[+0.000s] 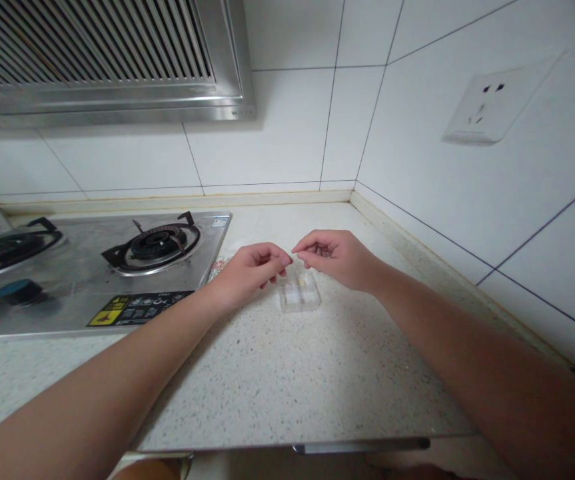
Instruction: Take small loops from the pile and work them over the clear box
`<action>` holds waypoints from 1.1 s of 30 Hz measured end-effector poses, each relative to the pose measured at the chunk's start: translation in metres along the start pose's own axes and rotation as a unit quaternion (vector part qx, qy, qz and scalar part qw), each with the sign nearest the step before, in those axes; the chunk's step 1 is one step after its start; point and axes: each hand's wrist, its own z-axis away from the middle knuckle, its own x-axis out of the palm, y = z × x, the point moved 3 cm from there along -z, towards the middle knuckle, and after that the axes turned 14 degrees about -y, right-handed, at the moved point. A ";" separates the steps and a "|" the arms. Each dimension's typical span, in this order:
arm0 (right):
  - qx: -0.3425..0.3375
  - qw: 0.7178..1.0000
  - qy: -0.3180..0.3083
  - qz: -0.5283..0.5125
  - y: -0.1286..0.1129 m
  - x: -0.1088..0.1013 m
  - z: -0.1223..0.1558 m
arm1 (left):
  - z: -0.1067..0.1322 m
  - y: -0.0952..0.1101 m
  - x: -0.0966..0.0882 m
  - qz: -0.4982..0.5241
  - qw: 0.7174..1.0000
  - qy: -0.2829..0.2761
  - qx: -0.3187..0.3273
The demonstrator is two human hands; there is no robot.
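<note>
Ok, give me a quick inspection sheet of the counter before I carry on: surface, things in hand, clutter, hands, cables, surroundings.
Surface: pale speckled countertop, no spills seen.
Things in hand: small clear plastic box lying on the counter under the fingertips; contents too small to tell.
Clutter: a crumpled clear wrapper beside the stove edge.
Hands: left hand and right hand meet fingertip to fingertip just above the box, both pinched; whether something tiny is held cannot be told.
Cables: nothing seen.
Surroundings: gas stove at left, range hood above it, white tiled wall with a socket at right.
</note>
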 end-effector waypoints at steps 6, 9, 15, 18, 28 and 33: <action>-0.008 1.000 -0.007 -0.029 0.000 0.000 0.000 | 0.000 0.004 0.001 0.009 1.000 0.005 0.019; -0.011 0.999 -0.019 -0.036 -0.001 0.000 0.000 | 0.000 0.009 0.002 0.016 0.999 0.017 0.030; -0.011 0.999 -0.018 -0.035 -0.003 0.000 0.000 | 0.000 0.010 0.002 0.005 0.999 0.030 0.039; -0.009 0.999 -0.020 -0.035 -0.003 0.000 0.000 | 0.000 0.010 0.001 -0.001 0.999 0.027 0.041; -0.010 0.999 -0.024 -0.018 -0.002 0.001 -0.001 | 0.000 0.010 0.001 0.016 0.998 0.018 0.055; 0.004 1.000 -0.027 0.004 -0.002 0.002 0.000 | 0.001 0.012 0.002 0.027 0.998 0.026 0.051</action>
